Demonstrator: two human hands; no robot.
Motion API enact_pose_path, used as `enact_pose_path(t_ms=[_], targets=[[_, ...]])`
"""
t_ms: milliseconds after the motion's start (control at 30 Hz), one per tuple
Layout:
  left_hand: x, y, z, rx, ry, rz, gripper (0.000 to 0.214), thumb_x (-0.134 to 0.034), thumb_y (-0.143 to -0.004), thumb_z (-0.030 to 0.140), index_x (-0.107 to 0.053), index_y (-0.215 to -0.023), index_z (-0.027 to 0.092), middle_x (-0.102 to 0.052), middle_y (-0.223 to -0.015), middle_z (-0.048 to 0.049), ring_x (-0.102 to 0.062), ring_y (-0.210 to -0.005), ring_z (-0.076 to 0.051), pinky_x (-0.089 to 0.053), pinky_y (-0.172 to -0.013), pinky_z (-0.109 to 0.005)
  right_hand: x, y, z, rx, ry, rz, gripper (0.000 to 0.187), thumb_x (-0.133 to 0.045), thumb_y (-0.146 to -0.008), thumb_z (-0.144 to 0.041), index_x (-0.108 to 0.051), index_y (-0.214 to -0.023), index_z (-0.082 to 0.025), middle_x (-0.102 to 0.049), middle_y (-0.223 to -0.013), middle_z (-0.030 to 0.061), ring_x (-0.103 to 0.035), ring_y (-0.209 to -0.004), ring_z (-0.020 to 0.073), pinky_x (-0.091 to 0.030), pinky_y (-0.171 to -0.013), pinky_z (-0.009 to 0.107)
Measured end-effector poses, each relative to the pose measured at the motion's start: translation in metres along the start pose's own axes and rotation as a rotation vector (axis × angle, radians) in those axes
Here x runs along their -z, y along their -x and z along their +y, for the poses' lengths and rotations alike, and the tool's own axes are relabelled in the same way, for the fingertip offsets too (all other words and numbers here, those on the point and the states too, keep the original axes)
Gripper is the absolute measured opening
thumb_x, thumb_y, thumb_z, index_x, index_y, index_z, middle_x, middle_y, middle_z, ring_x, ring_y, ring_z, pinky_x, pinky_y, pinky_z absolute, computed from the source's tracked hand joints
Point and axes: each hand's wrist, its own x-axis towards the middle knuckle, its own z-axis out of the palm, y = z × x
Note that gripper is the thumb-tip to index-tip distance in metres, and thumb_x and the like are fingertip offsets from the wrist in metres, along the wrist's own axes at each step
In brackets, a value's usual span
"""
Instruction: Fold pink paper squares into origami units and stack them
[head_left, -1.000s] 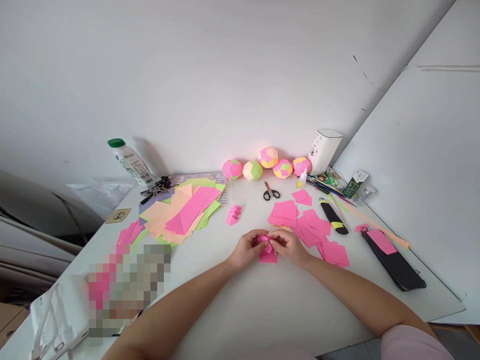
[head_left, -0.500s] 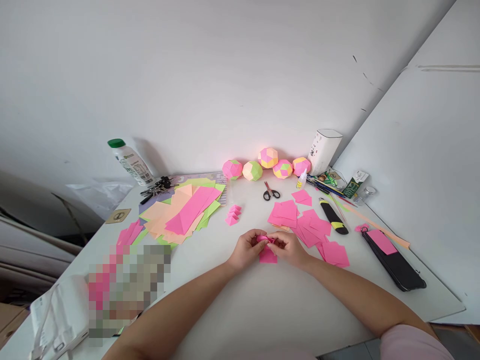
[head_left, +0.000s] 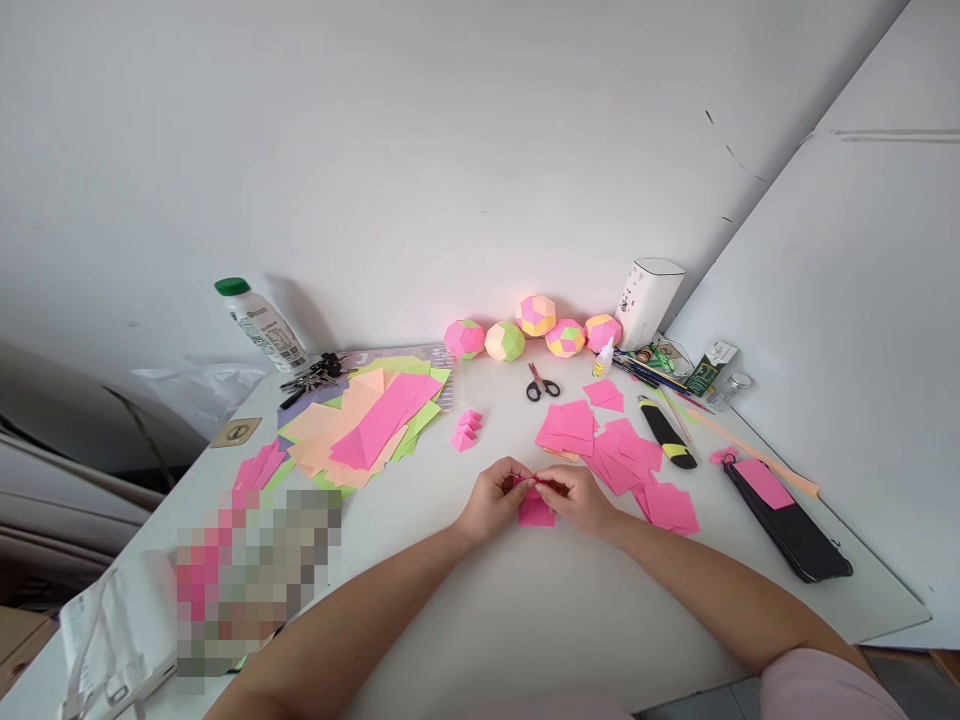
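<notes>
Both of my hands meet at the middle of the white table point(head_left: 465, 610) over a small pink paper square point(head_left: 535, 510). My left hand point(head_left: 495, 498) pinches its upper left edge and my right hand point(head_left: 581, 496) pinches its upper right edge, fingers closed along a fold. The paper's lower half lies flat on the table. A few folded pink pieces point(head_left: 466, 427) sit just beyond my left hand. Loose pink squares point(head_left: 622, 455) spread out to the right of my right hand.
Coloured paper sheets point(head_left: 367, 420) lie at left, with keys point(head_left: 311, 372) and a bottle point(head_left: 261, 322) behind. Several paper balls point(head_left: 536, 335) line the wall beside a white box point(head_left: 648, 300). Scissors point(head_left: 541, 384), a glue bottle point(head_left: 602, 360), a cutter point(head_left: 667, 434) and a black case point(head_left: 787, 520) lie at right.
The curled top of the pink paper has been pressed down flatter between my fingertips. My hands have stayed in the same spot.
</notes>
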Motion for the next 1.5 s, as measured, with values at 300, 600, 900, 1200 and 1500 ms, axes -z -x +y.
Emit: enact_pose_path(t_ms=[300, 600, 900, 1200, 1500], targets=[[0.0, 0.0, -0.001, 0.024, 0.044, -0.013, 0.026, -0.055, -0.08, 0.041, -0.052, -0.079, 0.016, -0.05, -0.062, 0.0026, -0.042, -0.05, -0.007, -0.032, -0.046, -0.019, -0.001, 0.001, 0.004, -0.033, -0.005, 0.008, 0.024, -0.051, -0.084, -0.027, -0.059, -0.062, -0.019, -0.049, -0.055, -0.0004, -0.042, -0.049, 0.0125, -0.033, -0.045, 0.025], [0.0, 0.001, 0.003, 0.086, 0.102, -0.042, 0.029, -0.057, -0.078, 0.044, -0.053, -0.081, 0.015, -0.054, -0.066, 0.0006, -0.046, -0.052, -0.007, -0.035, -0.046, -0.019, -0.001, 0.003, 0.008, -0.083, -0.094, -0.006, 0.02, -0.053, -0.084, -0.033, -0.066, -0.076, -0.02, -0.058, -0.06, 0.0021, -0.052, -0.051, 0.0145, -0.04, -0.044, 0.025], [0.0, 0.001, 0.008, 0.097, 0.15, -0.043, 0.029, -0.059, -0.076, 0.044, -0.052, -0.078, 0.016, -0.058, -0.068, -0.0001, -0.049, -0.052, -0.008, -0.038, -0.047, -0.02, -0.002, 0.003, 0.009, -0.108, -0.131, 0.009, 0.015, -0.054, -0.082, -0.026, -0.066, -0.086, -0.018, -0.062, -0.069, 0.0029, -0.055, -0.054, 0.0128, -0.044, -0.049, 0.024], [0.0, 0.001, 0.008, 0.093, 0.148, -0.028, 0.029, -0.06, -0.075, 0.044, -0.053, -0.078, 0.016, -0.058, -0.067, 0.0001, -0.049, -0.052, -0.008, -0.038, -0.047, -0.02, -0.001, 0.002, 0.012, -0.171, -0.232, -0.014, 0.02, -0.056, -0.081, -0.033, -0.065, -0.089, -0.017, -0.063, -0.073, 0.0035, -0.058, -0.052, 0.0126, -0.046, -0.047, 0.024], [0.001, 0.001, 0.006, 0.092, 0.169, -0.042, 0.03, -0.061, -0.075, 0.044, -0.053, -0.078, 0.015, -0.057, -0.064, 0.0007, -0.047, -0.049, -0.007, -0.036, -0.046, -0.02, 0.0, 0.001, 0.011, -0.218, -0.262, -0.012, 0.023, -0.061, -0.077, -0.039, -0.062, -0.079, -0.016, -0.059, -0.059, -0.0001, -0.058, -0.048, 0.0127, -0.044, -0.044, 0.023]])
